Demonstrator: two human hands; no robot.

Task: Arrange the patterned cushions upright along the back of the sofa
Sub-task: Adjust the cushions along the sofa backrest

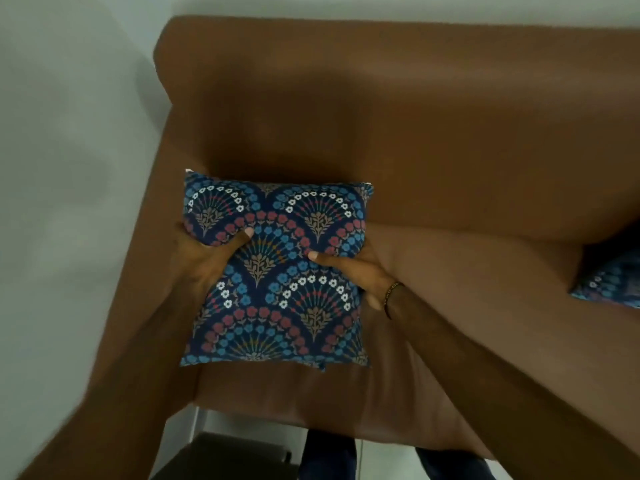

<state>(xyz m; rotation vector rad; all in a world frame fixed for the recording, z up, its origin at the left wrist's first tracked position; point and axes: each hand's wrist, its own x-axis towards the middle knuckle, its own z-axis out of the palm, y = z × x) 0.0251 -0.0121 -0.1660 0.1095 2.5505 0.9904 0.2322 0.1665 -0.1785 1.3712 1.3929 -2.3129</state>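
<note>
Above the sofa seat, patterned cushion between left hand and right hand.

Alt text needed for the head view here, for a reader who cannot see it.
Both hands, left hand and right hand, grip a blue floral patterned cushion by its sides above the seat of a brown sofa. A second matching cushion shows partly at the right edge.

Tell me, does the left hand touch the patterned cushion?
Touching. In the head view the left hand grips the cushion's left edge, its thumb pressed onto the patterned front.
</note>
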